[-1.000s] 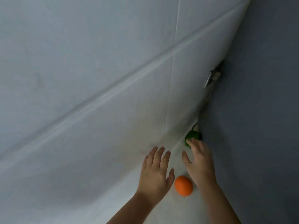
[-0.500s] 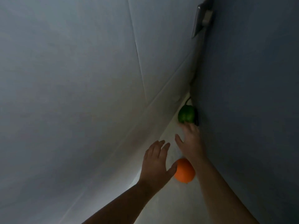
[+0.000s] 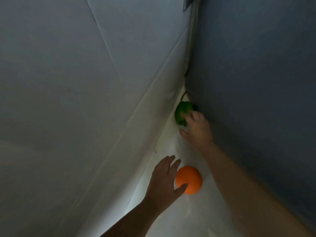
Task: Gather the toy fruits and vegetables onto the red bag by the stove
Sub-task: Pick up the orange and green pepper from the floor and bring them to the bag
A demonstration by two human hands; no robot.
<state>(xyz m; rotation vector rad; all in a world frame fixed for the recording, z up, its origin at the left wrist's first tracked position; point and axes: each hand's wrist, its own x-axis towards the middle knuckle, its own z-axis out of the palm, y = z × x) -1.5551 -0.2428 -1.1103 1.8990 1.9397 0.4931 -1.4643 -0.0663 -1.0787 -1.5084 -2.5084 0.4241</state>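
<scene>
Pepper (image 3: 182,112) and orange (image 3: 189,178) both lie ungathered on the tabletop (image 3: 171,211), right hand (image 3: 196,130) touching the pepper, left hand (image 3: 164,180) the orange, fingers spread and clamped on neither; red bag out of view.

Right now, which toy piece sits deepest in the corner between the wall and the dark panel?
The green pepper, stem toward the corner, touched by the right hand. The orange lies nearer the camera, by the left hand.
</scene>
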